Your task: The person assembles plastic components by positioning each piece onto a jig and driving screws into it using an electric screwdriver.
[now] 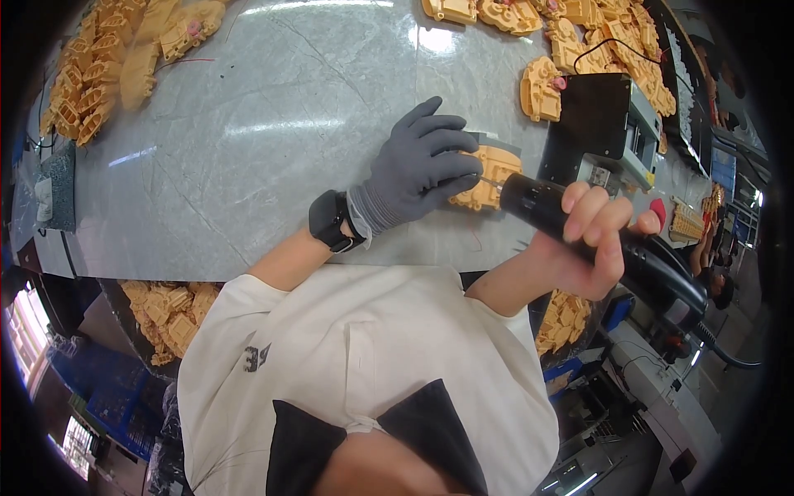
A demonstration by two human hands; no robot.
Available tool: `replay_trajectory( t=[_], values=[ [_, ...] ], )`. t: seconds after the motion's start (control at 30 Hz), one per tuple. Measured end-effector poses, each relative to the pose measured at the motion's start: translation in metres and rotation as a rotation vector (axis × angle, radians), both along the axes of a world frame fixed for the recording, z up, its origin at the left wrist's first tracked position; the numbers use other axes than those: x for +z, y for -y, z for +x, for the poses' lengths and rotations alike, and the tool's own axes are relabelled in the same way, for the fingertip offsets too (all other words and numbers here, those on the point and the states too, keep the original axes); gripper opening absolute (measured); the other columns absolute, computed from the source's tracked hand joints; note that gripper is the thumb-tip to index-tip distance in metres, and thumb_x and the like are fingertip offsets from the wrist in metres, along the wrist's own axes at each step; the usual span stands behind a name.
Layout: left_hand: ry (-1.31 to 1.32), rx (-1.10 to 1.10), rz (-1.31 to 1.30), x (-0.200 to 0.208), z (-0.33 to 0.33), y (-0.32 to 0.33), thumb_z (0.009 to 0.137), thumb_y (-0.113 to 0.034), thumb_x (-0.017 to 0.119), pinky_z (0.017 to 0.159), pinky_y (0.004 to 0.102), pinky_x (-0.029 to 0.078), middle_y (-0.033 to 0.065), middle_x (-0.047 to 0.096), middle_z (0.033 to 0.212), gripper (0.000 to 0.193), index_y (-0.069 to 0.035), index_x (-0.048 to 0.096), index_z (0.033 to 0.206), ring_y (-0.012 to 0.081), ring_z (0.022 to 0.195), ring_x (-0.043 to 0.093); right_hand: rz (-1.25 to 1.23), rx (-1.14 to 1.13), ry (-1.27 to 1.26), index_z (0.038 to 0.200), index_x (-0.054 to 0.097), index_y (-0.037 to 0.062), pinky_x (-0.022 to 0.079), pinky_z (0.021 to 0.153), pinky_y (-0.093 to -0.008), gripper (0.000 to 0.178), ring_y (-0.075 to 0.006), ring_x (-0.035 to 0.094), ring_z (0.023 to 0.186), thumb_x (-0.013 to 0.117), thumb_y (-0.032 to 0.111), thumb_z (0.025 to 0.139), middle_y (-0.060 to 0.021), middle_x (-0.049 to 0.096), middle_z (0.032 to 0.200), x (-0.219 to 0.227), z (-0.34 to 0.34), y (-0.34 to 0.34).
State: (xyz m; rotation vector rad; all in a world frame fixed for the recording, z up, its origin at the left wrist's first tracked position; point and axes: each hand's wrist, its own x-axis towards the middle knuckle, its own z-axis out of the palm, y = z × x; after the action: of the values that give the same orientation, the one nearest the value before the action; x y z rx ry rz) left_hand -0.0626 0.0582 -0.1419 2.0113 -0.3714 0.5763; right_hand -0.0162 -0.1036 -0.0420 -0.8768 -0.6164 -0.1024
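My left hand [430,164], in a grey knit glove, curves its fingers over the left side of an orange plastic housing [502,168] and grips it. That part sits in a dark grey holder on the table, partly hidden under the glove. In my bare right hand [591,240] is a black electric screwdriver [533,201], held at a slant with the fingers wrapped round its body. Its thin bit points left and reaches the housing beside my gloved fingertips. Whether a screw is at the tip, I cannot make out.
Right of the housing stands a black box-shaped device [589,116]. More orange housings [542,89] lie behind it, and others [91,78] are stacked at the far left of the grey marble-patterned table [273,165]. Bins of orange parts [169,314] flank my body. A cable trails from the screwdriver.
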Motion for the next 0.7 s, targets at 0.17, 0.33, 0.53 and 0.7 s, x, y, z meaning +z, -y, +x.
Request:
replay_trajectory(
  t=[0.17, 0.33, 0.53, 0.7],
  values=[
    [-0.015, 0.007, 0.003, -0.0019, 0.0003, 0.0000, 0.074, -0.023, 0.065, 0.100, 0.0495, 0.031, 0.0028, 0.059, 0.097, 0.015, -0.017, 0.060, 0.087, 0.0275, 0.102, 0.053, 0.014, 0.016, 0.002, 0.112, 0.038, 0.0081, 0.039, 0.060, -0.0357, 0.040, -0.0184, 0.049, 0.054, 0.043, 0.002, 0.073, -0.0070, 0.047, 0.065, -0.0029, 0.0011, -0.0005],
    [-0.054, -0.024, 0.048, 0.0045, -0.0008, -0.0044, 0.076, -0.024, 0.066, 0.102, 0.0483, 0.030, 0.0026, 0.060, 0.105, 0.020, -0.018, 0.062, 0.094, 0.0264, 0.107, 0.050, 0.022, -0.018, 0.002, 0.112, 0.039, 0.0082, 0.039, 0.059, -0.0353, 0.040, -0.0185, 0.049, 0.054, 0.044, 0.002, 0.073, -0.0074, 0.047, 0.065, -0.0020, -0.0002, -0.0003],
    [-0.046, -0.011, 0.064, 0.0013, -0.0001, -0.0056, 0.076, -0.025, 0.066, 0.102, 0.0481, 0.030, 0.0021, 0.060, 0.105, 0.020, -0.019, 0.062, 0.095, 0.0264, 0.107, 0.050, -0.027, 0.002, 0.031, 0.113, 0.038, 0.0074, 0.039, 0.057, -0.0352, 0.041, -0.0186, 0.049, 0.052, 0.045, 0.003, 0.073, -0.0077, 0.047, 0.064, -0.0020, 0.0019, -0.0040],
    [-0.062, -0.036, 0.052, -0.0015, 0.0001, -0.0045, 0.076, -0.025, 0.065, 0.102, 0.0481, 0.029, 0.0018, 0.059, 0.106, 0.020, -0.019, 0.062, 0.096, 0.0264, 0.107, 0.050, -0.001, -0.006, 0.019, 0.112, 0.038, 0.0068, 0.039, 0.057, -0.0356, 0.041, -0.0185, 0.048, 0.052, 0.044, 0.003, 0.073, -0.0078, 0.047, 0.064, -0.0022, 0.0013, -0.0048]
  ],
)
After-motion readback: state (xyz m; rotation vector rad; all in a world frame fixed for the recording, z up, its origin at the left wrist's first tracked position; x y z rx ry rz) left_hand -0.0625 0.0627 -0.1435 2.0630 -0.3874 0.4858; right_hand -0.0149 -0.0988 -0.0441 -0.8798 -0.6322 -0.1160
